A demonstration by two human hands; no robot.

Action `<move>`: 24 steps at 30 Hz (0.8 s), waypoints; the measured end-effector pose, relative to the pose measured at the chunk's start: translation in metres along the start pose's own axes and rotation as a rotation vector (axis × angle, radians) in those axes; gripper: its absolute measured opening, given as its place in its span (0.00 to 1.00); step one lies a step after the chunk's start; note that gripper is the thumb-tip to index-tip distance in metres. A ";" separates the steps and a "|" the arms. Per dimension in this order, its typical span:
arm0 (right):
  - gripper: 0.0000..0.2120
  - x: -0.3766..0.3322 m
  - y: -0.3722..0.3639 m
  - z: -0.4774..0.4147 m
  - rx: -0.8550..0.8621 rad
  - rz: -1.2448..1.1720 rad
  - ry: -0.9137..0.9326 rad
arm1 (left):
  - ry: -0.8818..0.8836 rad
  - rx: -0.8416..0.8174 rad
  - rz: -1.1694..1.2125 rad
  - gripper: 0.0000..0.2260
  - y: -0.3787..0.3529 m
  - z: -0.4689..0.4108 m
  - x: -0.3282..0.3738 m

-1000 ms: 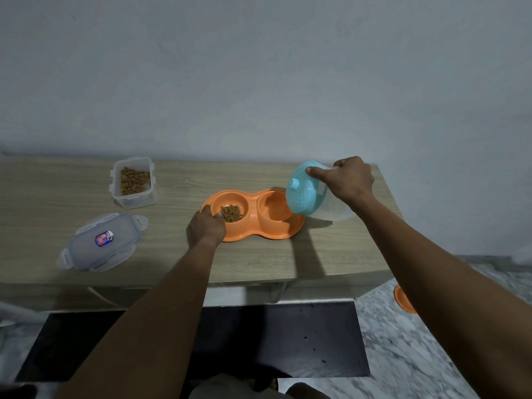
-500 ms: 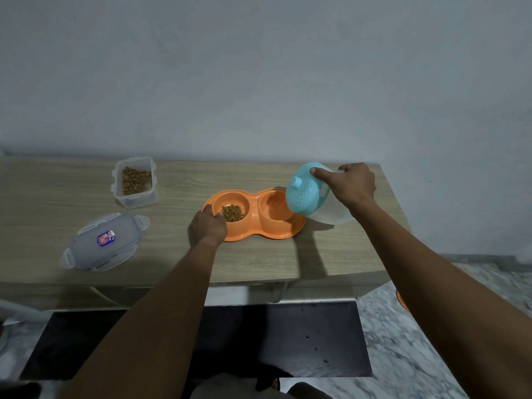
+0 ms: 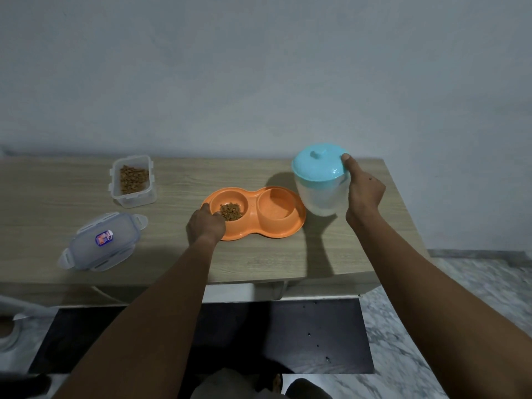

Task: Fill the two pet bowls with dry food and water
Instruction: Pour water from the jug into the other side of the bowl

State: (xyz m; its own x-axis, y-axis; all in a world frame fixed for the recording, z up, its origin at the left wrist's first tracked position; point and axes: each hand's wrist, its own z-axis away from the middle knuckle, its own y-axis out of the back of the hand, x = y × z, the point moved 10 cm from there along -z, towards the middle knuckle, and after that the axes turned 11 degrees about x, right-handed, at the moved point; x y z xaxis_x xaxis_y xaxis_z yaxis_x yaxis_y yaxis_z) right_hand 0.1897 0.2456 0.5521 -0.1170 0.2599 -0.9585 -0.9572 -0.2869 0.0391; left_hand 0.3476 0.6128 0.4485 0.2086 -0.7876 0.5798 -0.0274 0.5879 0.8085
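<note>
An orange double pet bowl [image 3: 283, 233] lies on the wooden table [image 3: 178, 254]. Its left well holds brown dry food [image 3: 231, 212]; its right well [image 3: 275, 207] looks glossy, and I cannot tell whether water is in it. My left hand [image 3: 205, 227] grips the bowl's left rim. My right hand [image 3: 363, 194] grips a clear jug with a light blue lid [image 3: 318, 180], upright just right of the bowl, thumb on the lid's edge.
An open clear container of dry food [image 3: 132, 182] stands at the back left. Its lid [image 3: 100, 243] lies near the table's front left. The table's right edge is close to the jug. Marble floor and a dark mat lie below.
The jug was tilted with its lid toward the right well; it now stands upright and sits further right. My left hand stayed on the bowl's rim.
</note>
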 end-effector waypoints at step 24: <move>0.25 0.057 -0.068 -0.013 -0.024 -0.140 -0.187 | 0.082 0.014 0.070 0.17 0.006 0.012 0.006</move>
State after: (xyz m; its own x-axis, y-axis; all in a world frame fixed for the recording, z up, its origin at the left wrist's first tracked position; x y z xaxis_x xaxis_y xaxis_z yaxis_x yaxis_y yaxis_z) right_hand 0.2519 0.2681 0.4913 -0.0330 0.4646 -0.8849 -0.9612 -0.2574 -0.0994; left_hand 0.3373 0.6097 0.4577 0.2850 -0.7264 0.6254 -0.0578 0.6382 0.7677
